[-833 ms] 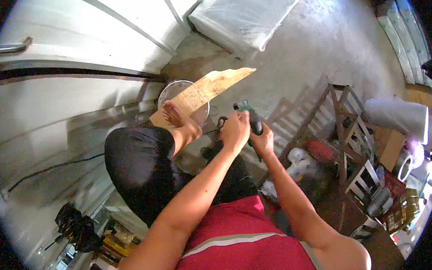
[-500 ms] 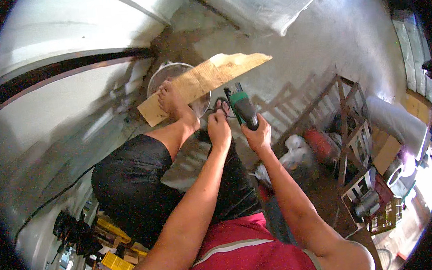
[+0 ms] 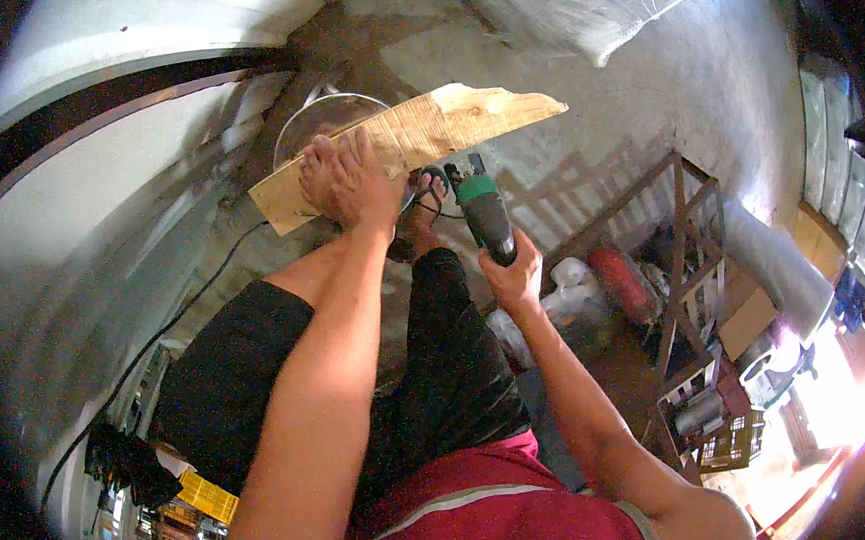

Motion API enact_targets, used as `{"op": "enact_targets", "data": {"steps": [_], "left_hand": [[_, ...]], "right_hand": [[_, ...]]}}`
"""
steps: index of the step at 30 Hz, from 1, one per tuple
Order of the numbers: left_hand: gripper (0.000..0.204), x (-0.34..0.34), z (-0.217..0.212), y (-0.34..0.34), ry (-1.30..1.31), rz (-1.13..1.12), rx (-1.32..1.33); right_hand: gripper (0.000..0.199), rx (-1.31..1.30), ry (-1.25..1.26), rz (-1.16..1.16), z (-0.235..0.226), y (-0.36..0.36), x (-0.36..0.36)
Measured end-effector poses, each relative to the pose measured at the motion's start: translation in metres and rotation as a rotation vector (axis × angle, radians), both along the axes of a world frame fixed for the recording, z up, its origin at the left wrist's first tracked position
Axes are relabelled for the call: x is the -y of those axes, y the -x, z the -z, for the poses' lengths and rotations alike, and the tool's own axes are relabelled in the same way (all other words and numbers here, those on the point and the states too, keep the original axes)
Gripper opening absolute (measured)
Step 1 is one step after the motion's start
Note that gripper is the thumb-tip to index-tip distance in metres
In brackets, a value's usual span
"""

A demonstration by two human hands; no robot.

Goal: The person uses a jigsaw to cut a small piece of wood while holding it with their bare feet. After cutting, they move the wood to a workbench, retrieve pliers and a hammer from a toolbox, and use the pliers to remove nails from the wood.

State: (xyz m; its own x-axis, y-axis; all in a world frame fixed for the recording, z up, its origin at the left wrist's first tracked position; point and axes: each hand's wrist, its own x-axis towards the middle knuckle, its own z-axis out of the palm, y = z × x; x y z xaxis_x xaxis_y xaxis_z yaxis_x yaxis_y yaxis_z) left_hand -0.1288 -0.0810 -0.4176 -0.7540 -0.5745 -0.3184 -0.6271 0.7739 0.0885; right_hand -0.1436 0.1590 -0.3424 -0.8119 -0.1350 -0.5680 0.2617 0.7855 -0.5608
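Note:
A pale wooden board [image 3: 423,130] with a jagged right end lies across the round rim of a bucket [image 3: 285,128]. My bare left foot [image 3: 318,178] rests on the board's left part. Beside that foot, my left hand [image 3: 367,186] presses down on the board, fingers stretched out flat. My right hand [image 3: 516,272] is wrapped round the rear of a green and black power tool [image 3: 487,211], which looks like a jigsaw. Its metal front end points away from me, just short of the board's near edge. The blade cannot be made out.
My other foot [image 3: 431,192], in a sandal, stands on the floor below the board. A dark cord [image 3: 147,345] runs along the left. At right stand a metal frame [image 3: 687,252], a red rounded object [image 3: 622,282], white bags [image 3: 573,295] and a crate [image 3: 730,442]. Plastic sheeting [image 3: 615,6] hangs at the far side.
My left hand has moved from beside the tool, forward and left, onto the board by my foot. The tool stays in my right hand, almost in place. The view has shifted slightly.

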Motion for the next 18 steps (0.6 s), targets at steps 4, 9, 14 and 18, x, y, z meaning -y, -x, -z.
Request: {"op": "enact_targets", "data": {"steps": [4, 9, 14, 18], "left_hand": [[0.106, 0.008, 0.045, -0.002, 0.04, 0.176, 0.211], [0.089, 0.002, 0.063, 0.002, 0.164, 0.17, 0.259], [0.074, -0.005, 0.045, 0.029, -0.008, 0.04, 0.332], [0.073, 0.003, 0.046, 0.028, 0.055, 0.078, 0.406]], "right_hand": [[0.042, 0.008, -0.004, 0.016, -0.002, -0.001, -0.003], [0.051, 0.077, -0.029, 0.065, -0.012, -0.005, -0.005], [0.05, 0.05, -0.012, 0.056, -0.021, -0.003, 0.006], [0.048, 0.031, -0.03, 0.065, -0.025, -0.007, 0.018]]}}
